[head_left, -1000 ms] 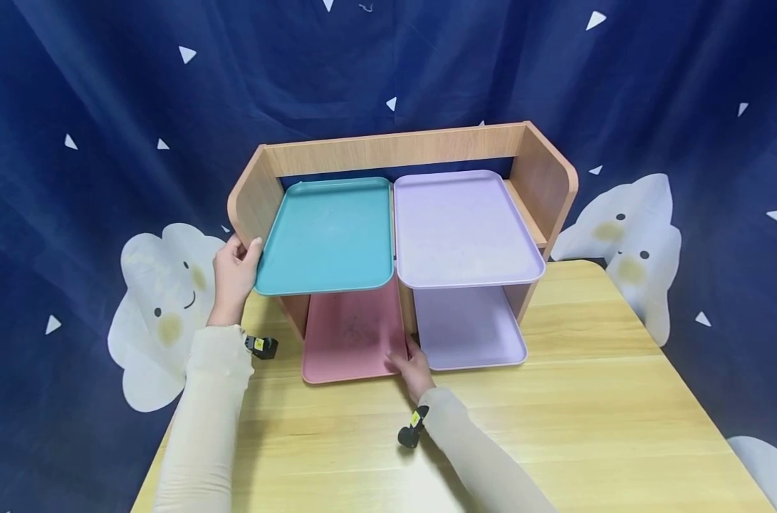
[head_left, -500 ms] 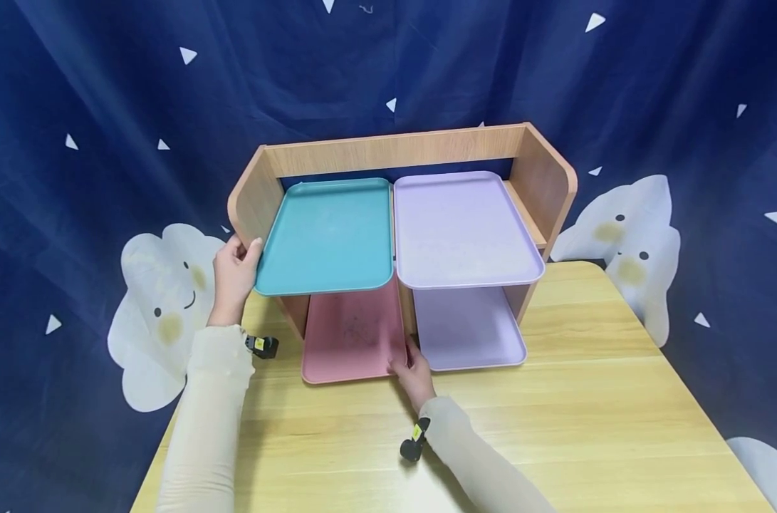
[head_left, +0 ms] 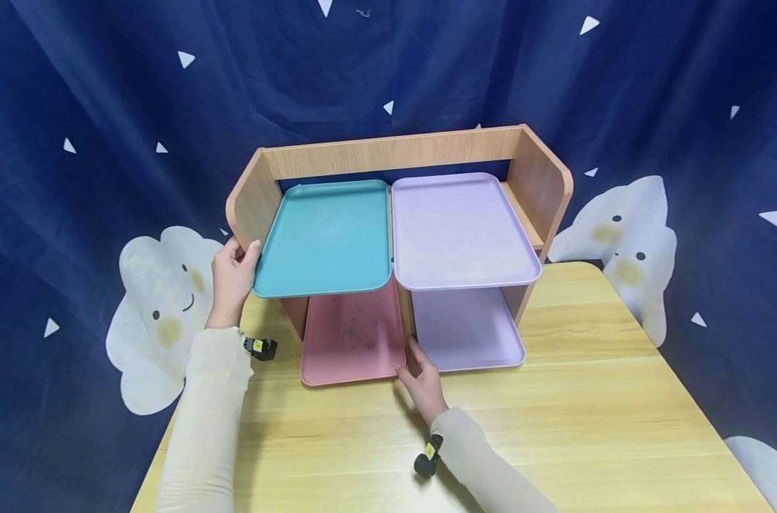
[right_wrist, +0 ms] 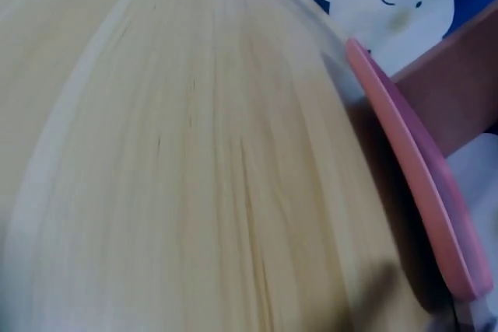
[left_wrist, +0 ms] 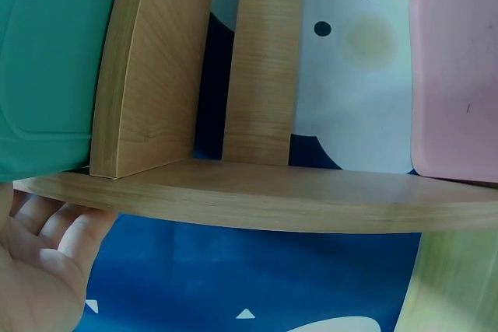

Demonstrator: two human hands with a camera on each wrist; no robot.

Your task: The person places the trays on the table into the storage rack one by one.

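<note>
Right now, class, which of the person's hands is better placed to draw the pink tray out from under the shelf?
Probably the right hand: it rests at the pink tray's front right corner. The left hand grips the wooden shelf's left side panel, apart from that tray.

Shelf unit (head_left: 397, 153): light wood-grain laminate, matt, smooth edges (grain runs lengthwise on the back rail). Tabletop (head_left: 587, 420): pale yellow wood grain, smooth, faint sheen. Teal tray (head_left: 327, 239), upper lilac tray (head_left: 459, 228), pink tray (head_left: 352, 335), lower lilac tray (head_left: 468, 328): moulded plastic, matt to satin; pink one shows dark scuffs. Backdrop (head_left: 106, 107): dark blue cloth, soft folds, printed white clouds. Sleeves (head_left: 202, 420): cream knit fabric, matt
</note>
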